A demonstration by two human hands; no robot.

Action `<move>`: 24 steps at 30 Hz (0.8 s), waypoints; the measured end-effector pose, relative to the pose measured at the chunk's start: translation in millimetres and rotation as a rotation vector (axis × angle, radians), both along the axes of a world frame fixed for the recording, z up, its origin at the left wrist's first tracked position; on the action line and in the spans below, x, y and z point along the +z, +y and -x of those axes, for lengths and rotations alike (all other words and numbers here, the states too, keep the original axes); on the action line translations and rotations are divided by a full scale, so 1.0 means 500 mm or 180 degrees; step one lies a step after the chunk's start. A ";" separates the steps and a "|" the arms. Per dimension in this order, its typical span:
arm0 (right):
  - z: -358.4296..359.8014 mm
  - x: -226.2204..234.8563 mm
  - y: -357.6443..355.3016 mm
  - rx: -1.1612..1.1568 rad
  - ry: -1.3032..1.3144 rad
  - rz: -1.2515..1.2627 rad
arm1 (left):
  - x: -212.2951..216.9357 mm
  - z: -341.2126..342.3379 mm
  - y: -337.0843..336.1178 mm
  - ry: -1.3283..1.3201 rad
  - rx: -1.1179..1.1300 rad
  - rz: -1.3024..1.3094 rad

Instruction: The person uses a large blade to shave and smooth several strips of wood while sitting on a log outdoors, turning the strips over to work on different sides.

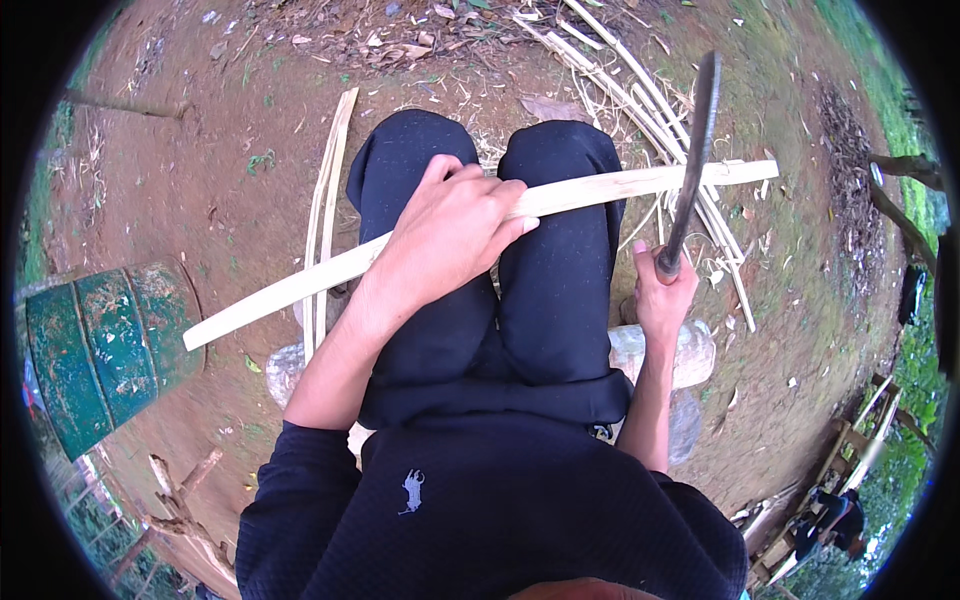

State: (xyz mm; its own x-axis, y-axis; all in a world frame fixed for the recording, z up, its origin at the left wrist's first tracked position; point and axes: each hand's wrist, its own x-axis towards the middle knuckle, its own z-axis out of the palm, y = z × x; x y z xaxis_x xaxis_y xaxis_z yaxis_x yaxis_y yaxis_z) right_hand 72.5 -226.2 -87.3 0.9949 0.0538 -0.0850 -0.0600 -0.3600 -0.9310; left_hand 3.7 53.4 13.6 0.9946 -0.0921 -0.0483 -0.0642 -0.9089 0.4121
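Across my thighs lies a long, pale strip of split wood or bamboo (640, 183), tilted up toward the right. My left hand (455, 235) is wrapped round its middle, thumb on the near side and fingers over the far side. In my right hand (665, 295) is the handle of a machete (697, 150); its long dark blade points up and away. The blade passes in front of the strip's right part; whether the two touch I cannot tell.
Several pale strips (650, 110) lie on the dirt at the far right among shavings, and more strips (325, 210) lie left of my knees. A dented green drum (110, 345) rests at left. I sit by a log (690, 352). Branches (185, 500) lie lower left.
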 end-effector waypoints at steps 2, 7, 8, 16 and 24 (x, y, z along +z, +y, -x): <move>-0.001 0.011 0.005 0.0130 -0.0351 0.0295 | 0.010 0.020 0.007 -0.0746 0.0078 -0.0222; 0.016 0.017 -0.008 0.0182 -0.0670 0.0776 | 0.063 0.134 0.081 -0.0506 0.0962 -0.0434; 0.016 0.017 -0.006 0.0253 -0.0696 0.0790 | 0.075 0.171 0.103 -0.0085 0.1264 -0.0471; 0.013 0.015 0.027 0.0322 -0.0688 0.0646 | 0.028 0.217 0.141 0.1115 0.1635 0.0590; 0.035 0.042 0.026 0.0641 -0.0973 0.0843 | 0.028 0.161 0.041 0.1391 0.1240 0.1684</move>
State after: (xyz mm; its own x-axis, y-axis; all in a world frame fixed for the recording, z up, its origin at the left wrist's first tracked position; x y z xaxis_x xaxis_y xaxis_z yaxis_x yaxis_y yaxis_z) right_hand 55.2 -213.2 -66.3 0.9484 0.2647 0.1743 0.2990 -0.5646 -0.7693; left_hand -76.5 73.6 27.7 0.8608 0.1393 -0.4894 0.4862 -0.5088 0.7104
